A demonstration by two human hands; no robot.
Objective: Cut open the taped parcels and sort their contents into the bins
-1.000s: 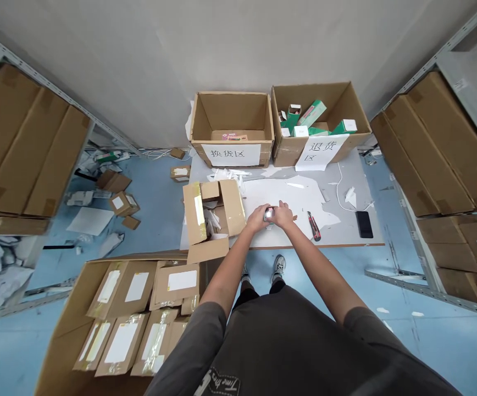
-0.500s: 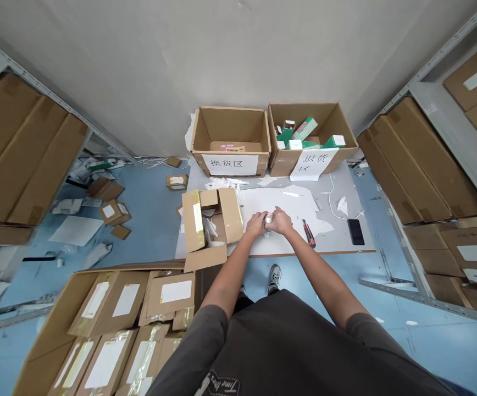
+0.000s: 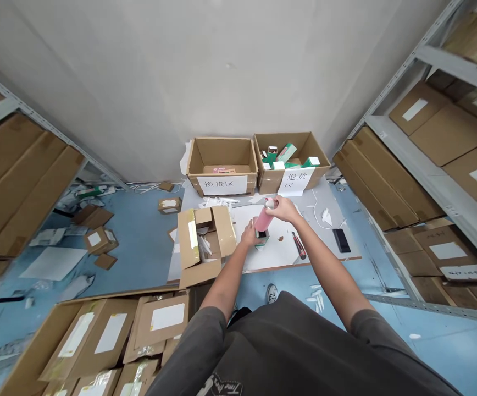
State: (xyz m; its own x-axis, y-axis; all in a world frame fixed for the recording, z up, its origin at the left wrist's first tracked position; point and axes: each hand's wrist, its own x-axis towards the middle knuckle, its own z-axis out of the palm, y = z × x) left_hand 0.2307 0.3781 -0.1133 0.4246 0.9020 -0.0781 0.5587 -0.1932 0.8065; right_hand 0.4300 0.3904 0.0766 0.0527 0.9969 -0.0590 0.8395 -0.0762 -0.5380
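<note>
A pink cylinder with a silvery top (image 3: 264, 219), like a bottle or tumbler, stands tilted above the table. My right hand (image 3: 284, 209) grips its upper end. Below it is a small green and white box (image 3: 262, 242), its dark open top facing up. My left hand (image 3: 249, 234) is wrapped around the box's left side. The cylinder's lower end is at the box's opening; I cannot tell whether it is still partly inside. To the right lies a red and black utility knife (image 3: 299, 246). An opened carton (image 3: 189, 247) with plastic wrap inside sits left of my left hand.
Two labelled cartons stand at the back: the left carton (image 3: 250, 186) holds a pinkish item, the right carton (image 3: 265, 181) several green boxes. A phone (image 3: 341, 241) lies at the table's right. A large box of parcels (image 3: 24, 363) is at lower left. Shelves (image 3: 395, 129) flank both sides.
The pink cylinder is now raised and visible; before, only a silvery round top showed between my hands. My right hand has moved up with it. The camera view has shifted.
</note>
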